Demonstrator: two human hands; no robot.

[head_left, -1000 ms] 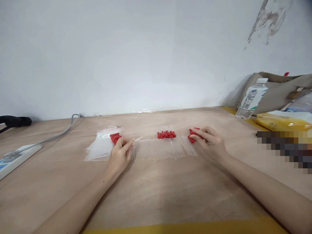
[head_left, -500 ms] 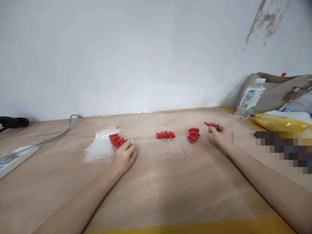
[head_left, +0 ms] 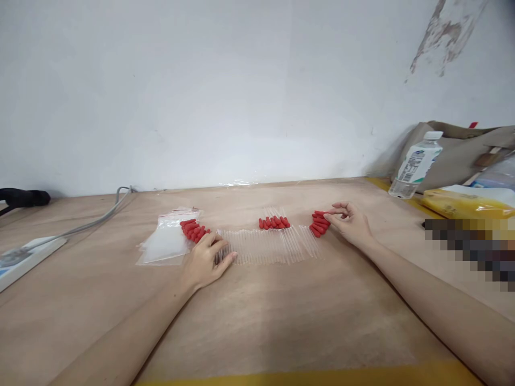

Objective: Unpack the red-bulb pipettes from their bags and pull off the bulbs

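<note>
My left hand (head_left: 209, 262) lies at the left end of a row of clear thin tubes (head_left: 261, 246), thumb spread from the fingers and fingertips on the end tubes. A fan of red rubber bulbs (head_left: 195, 230) lies just beyond its knuckles, partly over clear zip bags (head_left: 167, 238). My right hand (head_left: 350, 222) is at the right-hand pile of red rubber bulbs (head_left: 319, 224), its thumb and finger at the end of the top bulb. More red bulbs (head_left: 274, 222) lie in a line at the back of the tubes, with thin tubes behind them.
A water bottle (head_left: 416, 165) leans by a grey-beige bag (head_left: 458, 155) at the right, with a yellow packet (head_left: 469, 201) in front. A power strip (head_left: 32, 260) with a grey cable (head_left: 96, 222) lies at the left. The wall (head_left: 201, 96) bounds the table's back.
My right hand has moved left with a red bulb, from beside the right-hand pile onto it. My left thumb has spread away from the fingers over the tubes.
</note>
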